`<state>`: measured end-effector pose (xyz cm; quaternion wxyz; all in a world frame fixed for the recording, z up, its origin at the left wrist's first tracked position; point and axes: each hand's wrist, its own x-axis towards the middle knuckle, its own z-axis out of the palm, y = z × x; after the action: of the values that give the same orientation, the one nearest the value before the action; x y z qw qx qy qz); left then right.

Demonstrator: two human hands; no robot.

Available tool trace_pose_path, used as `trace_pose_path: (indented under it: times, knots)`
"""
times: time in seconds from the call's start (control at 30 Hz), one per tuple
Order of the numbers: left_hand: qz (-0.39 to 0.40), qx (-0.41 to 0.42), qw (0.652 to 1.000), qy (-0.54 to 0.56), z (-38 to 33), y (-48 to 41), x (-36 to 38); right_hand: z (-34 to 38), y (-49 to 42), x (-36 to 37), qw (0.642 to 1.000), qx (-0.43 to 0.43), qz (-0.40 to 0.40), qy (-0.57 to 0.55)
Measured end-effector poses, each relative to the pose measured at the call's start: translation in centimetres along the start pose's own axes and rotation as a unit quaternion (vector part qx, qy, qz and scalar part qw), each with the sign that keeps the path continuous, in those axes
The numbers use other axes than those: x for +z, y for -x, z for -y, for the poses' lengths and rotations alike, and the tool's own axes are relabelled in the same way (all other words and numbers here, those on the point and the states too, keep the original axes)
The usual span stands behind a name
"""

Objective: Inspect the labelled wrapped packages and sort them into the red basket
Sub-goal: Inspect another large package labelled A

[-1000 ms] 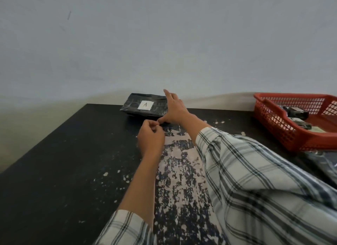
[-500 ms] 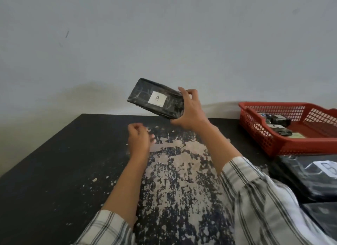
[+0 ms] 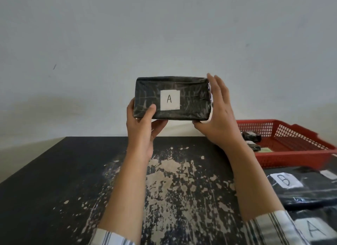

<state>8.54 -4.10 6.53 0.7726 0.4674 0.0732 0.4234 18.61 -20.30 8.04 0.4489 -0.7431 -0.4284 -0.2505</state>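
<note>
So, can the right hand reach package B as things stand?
Probably not yet: the right hand holds the raised package A together with the left hand. Package B lies close beside that forearm.

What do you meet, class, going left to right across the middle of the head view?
Left hand → package marked A, held up by both hands → right hand → basket.
</note>
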Motion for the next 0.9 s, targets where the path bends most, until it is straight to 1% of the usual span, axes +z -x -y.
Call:
trace_pose_path:
  times: [0.03, 0.1, 0.17, 0.2, 0.3, 0.33, 0.4, 0.5, 0.67, 0.9]
  knots:
    - [-0.002, 0.006, 1.000, 0.008, 0.2, 0.2, 0.5, -0.3, 0.2, -0.2, 0.999, 0.035, -0.007, -0.019]
    - [-0.005, 0.021, 1.000, 0.016, 0.5, 0.7, 1.4, -0.7, 0.8, -0.8, 0.992, 0.093, 0.018, -0.081]
    - [0.005, 0.039, 0.999, 0.004, 0.7, 1.1, 2.0, -0.9, 1.2, -1.4, 0.980, 0.109, 0.052, -0.160]
    - [0.012, 0.046, 0.999, -0.008, 0.8, 1.3, 2.2, -1.0, 1.4, -1.6, 0.972, 0.115, 0.054, -0.198]
    - [0.033, 0.054, 0.996, -0.061, 0.8, 1.6, 2.3, -0.7, 1.6, -1.6, 0.944, 0.159, 0.015, -0.288]
    - [0.038, 0.056, 0.994, -0.088, 0.7, 1.6, 2.2, -0.6, 1.7, -1.5, 0.942, 0.168, -0.002, -0.290]
    - [0.040, 0.068, 0.985, -0.153, 0.6, 1.6, 2.1, -0.6, 1.7, -1.2, 0.954, 0.167, -0.034, -0.246]
    - [0.040, 0.083, 0.971, -0.223, 0.2, 1.5, 1.7, -0.4, 1.8, -0.9, 0.963, 0.166, -0.046, -0.207]
    - [0.062, 0.105, 0.959, -0.256, -0.2, 1.7, 1.7, 0.1, 1.8, -0.2, 0.973, 0.154, -0.071, -0.155]
    - [0.025, 0.123, 0.952, -0.280, 0.2, 1.4, 1.4, 0.2, 1.8, -0.2, 0.969, 0.172, -0.071, -0.164]
